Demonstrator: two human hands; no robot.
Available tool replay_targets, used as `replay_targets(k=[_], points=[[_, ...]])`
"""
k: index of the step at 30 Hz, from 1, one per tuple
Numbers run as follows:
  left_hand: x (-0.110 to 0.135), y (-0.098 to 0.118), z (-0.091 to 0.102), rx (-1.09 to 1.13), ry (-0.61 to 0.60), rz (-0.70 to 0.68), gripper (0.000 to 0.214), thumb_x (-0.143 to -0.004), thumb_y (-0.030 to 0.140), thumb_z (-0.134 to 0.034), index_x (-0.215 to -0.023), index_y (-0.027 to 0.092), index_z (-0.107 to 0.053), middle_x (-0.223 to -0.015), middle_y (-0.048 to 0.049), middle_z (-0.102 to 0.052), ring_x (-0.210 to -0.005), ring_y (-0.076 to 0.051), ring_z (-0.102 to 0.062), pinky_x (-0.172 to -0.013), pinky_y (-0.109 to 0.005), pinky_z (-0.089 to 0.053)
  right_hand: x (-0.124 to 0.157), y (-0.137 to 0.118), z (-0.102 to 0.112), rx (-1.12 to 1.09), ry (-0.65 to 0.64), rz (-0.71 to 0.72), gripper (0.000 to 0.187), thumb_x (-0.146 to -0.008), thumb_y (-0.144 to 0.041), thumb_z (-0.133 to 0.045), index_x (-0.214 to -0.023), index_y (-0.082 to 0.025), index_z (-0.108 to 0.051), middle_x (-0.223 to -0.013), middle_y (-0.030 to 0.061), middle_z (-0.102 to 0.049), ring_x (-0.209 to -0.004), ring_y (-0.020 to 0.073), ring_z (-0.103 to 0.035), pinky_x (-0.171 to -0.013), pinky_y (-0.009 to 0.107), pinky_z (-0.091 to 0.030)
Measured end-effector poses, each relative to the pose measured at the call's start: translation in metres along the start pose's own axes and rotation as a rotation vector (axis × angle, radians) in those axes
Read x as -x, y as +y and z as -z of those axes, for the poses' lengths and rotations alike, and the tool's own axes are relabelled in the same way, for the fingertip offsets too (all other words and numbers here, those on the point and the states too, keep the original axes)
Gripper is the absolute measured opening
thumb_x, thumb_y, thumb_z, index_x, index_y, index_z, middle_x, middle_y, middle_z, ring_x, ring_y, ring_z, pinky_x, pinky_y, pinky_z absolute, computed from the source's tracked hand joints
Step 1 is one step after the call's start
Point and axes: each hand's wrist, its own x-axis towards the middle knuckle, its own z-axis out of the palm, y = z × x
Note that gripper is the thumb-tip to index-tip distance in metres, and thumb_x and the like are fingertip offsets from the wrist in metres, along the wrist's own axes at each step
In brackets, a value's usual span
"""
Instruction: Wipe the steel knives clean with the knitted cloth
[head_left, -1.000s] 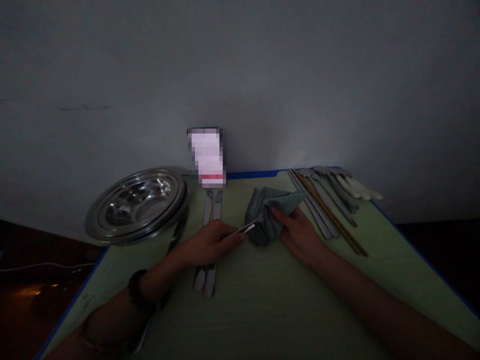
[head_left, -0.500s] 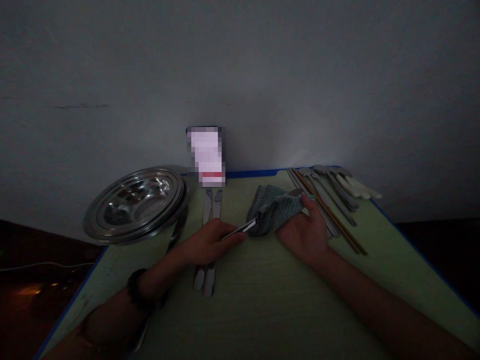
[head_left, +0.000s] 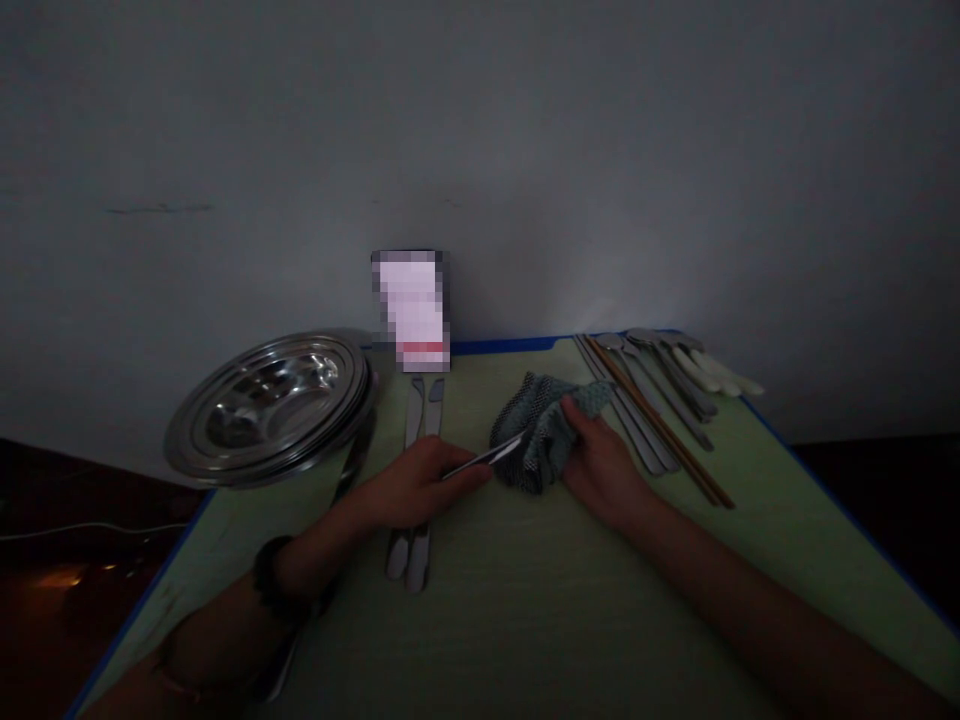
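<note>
Quietly, beneath a bare, dim wall [head_left: 600,150], two hands work a patterned gray-green cloth [head_left: 536,425] around a slim metal utensil [head_left: 504,450] just above a pale green table [head_left: 525,600]. The left hand [head_left: 420,485] grips the utensil's near end between thumb and curled fingers, while its far end disappears into the folds. The right hand [head_left: 604,470] is closed on the bunched cloth, thumb pressed on top, at a spot right of the table's middle. Below the left hand, two table knives [head_left: 434,405] lie side by side, partly hidden by it; another dark metal piece [head_left: 354,465] passes beneath the forearm, which wears a dark beaded bracelet [head_left: 275,580].

At left, a stack of shiny metal dishes [head_left: 277,410] sits near the table's edge. A phone [head_left: 416,310] (its lit screen blurred into blocks) leans upright against the wall, near the blue edging [head_left: 510,347]. Fanned out beyond the right hand are flat silver handles [head_left: 649,453], a pair of brown chopsticks [head_left: 670,440], several metal spoons [head_left: 611,342] and a cluster of white handles [head_left: 701,372]. A pale cable [head_left: 94,527] trails through the shadows at far left.
</note>
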Motion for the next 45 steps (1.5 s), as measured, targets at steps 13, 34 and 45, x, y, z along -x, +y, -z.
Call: replay_targets(k=[13,34,45], points=[[0.0,0.003,0.0,0.002,-0.005,0.028,0.043,-0.091,0.042,-0.038,-0.058,0.015,-0.048,-0.048,0.0063,-0.033,-0.044,-0.007,-0.034,-0.044,-0.02,-0.024,-0.002,0.003,0.003,0.011,-0.01,0.022,0.016,-0.075,-0.035,-0.069,-0.086,-0.024,-0.065,-0.092,-0.0008,-0.07,-0.097,0.0173,-0.062,-0.092,0.034,-0.048],[0.012,0.093,0.095,-0.135,0.115,0.267,0.042,-0.093,0.047,-0.03,-0.074,0.018,-0.053,-0.062,0.0028,-0.05,-0.057,-0.011,-0.046,-0.055,-0.023,-0.035,-0.024,-0.093,-0.112,-0.112,-0.04,0.602,0.017,-0.083,-0.035,-0.057,-0.088,-0.022,-0.066,-0.093,-0.0012,-0.069,-0.101,0.0147,-0.061,-0.094,0.031,-0.047],[-0.03,0.092,0.088,-0.049,0.397,0.446,0.05,-0.092,0.05,-0.027,-0.071,0.019,-0.059,-0.07,-0.0009,-0.064,-0.07,-0.017,-0.059,-0.066,-0.028,-0.039,-0.037,-0.097,-0.103,-0.328,0.157,0.334,0.037,-0.095,-0.039,-0.034,-0.088,-0.022,-0.065,-0.082,-0.0037,-0.07,-0.08,0.0103,-0.064,-0.089,0.029,-0.046]])
